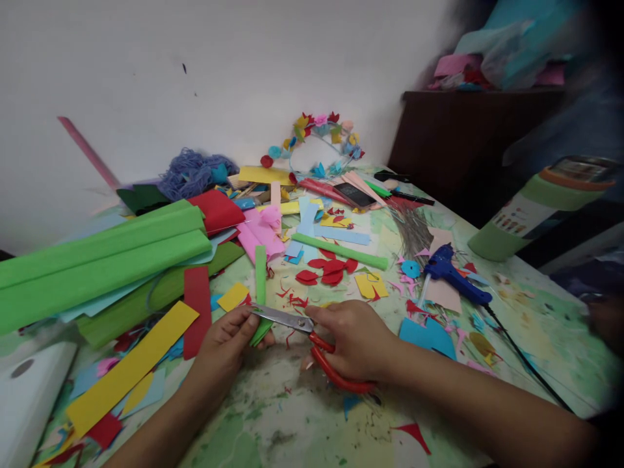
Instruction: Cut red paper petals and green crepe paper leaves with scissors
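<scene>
Between the thumb and fingers of my left hand (236, 335) is a green crepe paper strip (260, 276), its free end standing up away from me. My right hand (353, 338) is closed round the red handles of a pair of scissors (287, 318). The blades point left and reach across the lower part of the strip, close to my left fingertips. Whether they are cutting through it I cannot tell. Just beyond my hands lie red paper petals (333, 271) and a rolled green strip (341, 251).
Green crepe paper folds (102, 260) and a yellow strip (134, 367) lie at left. A blue glue gun (455, 276) with a cord rests at right, near a green bottle (531, 211). A flower wreath (319, 143) and purple yarn (192, 172) are at the back.
</scene>
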The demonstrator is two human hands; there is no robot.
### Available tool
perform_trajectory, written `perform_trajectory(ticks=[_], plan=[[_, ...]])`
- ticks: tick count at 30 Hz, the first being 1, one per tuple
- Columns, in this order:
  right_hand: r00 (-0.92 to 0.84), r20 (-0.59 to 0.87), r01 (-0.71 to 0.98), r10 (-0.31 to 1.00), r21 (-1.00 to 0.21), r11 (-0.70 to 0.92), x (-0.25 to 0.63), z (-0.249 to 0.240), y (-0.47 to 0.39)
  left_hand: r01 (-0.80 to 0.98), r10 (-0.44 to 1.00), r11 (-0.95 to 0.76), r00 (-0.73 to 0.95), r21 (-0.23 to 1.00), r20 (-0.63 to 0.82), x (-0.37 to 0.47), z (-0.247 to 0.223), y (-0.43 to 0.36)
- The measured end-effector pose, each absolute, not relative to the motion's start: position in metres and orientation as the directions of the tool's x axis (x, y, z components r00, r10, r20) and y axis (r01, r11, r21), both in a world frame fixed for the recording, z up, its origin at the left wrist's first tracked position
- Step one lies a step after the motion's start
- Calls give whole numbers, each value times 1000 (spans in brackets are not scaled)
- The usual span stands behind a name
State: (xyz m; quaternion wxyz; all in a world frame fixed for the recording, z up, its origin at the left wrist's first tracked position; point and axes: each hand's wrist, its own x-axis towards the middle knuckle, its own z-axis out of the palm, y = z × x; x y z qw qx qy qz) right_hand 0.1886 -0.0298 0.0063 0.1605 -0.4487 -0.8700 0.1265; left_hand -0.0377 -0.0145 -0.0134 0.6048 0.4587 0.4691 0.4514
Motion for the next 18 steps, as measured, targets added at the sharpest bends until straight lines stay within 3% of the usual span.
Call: perform_trajectory(ticks=[13,18], plan=[[-475,123,813,871,-318,488,189,4,-28,-130,972,235,46,963,-231,-36,-6,-15],[-358,91,903,929,-218,369,191,4,-22,-156,962,270,2,950,-273,-36,-8,-12]])
